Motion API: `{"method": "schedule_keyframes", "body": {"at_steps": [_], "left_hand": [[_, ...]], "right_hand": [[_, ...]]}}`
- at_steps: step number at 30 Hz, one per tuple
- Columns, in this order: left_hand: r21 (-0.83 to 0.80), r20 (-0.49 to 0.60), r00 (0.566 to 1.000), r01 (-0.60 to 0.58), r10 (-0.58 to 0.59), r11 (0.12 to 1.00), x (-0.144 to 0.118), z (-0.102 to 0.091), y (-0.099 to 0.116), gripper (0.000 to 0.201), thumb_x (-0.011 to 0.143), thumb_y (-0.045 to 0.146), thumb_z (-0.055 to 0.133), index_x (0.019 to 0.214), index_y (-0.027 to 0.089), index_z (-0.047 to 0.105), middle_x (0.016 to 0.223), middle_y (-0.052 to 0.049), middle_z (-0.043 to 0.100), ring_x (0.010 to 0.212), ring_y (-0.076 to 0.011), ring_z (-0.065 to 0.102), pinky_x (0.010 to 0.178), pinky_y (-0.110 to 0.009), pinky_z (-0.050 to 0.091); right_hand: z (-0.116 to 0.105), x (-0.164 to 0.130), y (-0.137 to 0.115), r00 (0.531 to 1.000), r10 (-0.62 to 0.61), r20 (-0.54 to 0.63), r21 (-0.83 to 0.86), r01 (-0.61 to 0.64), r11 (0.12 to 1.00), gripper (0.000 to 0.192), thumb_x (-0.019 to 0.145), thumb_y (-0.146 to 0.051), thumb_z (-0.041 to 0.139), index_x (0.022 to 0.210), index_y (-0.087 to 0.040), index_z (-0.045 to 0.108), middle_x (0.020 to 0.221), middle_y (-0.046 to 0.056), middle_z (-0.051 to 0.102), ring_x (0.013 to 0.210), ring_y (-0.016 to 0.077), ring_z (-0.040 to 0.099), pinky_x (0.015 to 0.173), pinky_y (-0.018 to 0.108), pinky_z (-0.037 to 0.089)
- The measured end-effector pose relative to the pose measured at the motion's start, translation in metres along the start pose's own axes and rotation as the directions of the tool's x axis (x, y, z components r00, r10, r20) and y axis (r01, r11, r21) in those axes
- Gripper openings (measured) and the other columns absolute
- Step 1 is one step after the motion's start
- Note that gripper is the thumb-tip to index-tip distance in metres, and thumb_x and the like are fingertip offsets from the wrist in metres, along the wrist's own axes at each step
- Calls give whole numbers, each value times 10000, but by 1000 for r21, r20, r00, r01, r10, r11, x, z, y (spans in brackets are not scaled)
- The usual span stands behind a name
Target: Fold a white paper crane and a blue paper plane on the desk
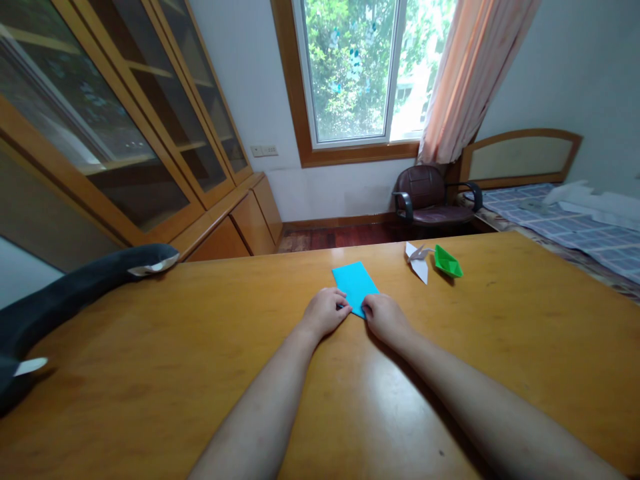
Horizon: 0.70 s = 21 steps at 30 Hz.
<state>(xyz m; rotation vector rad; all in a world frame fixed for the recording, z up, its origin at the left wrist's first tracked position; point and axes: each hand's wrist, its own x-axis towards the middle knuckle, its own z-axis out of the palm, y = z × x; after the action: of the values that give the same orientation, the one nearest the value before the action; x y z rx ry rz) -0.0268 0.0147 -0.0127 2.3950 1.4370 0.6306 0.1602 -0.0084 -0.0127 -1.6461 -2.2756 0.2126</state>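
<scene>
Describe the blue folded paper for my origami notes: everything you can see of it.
The blue folded paper is a bright cyan, matte rectangle, lying flat on the glossy wooden table, its long side running away from the person. Its edges look crisp and straight. The left hand and right hand press on its near end, covering that edge. Nothing else touches it.

No readable text, labels, brands or numbers anywhere in view. Blue paper (355, 285) is blank, and so are the green paper boat (448, 262) and white paper crane (419, 260). Wall socket plate (264, 151) is too small to show any marking.
</scene>
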Motion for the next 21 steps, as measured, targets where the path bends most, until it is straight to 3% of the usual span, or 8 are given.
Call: {"method": "schedule_keyframes", "body": {"at_steps": [21], "left_hand": [[92, 21, 999, -52, 50, 994, -1, -4, 13, 167, 817, 231, 585, 786, 200, 747, 923, -61, 703, 878, -205, 607, 809, -311, 467]], "right_hand": [[-2, 4, 4, 999, -40, -3, -61, 40, 997, 224, 888, -159, 494, 727, -184, 649, 790, 66, 679, 730, 174, 556, 639, 290, 304]]}}
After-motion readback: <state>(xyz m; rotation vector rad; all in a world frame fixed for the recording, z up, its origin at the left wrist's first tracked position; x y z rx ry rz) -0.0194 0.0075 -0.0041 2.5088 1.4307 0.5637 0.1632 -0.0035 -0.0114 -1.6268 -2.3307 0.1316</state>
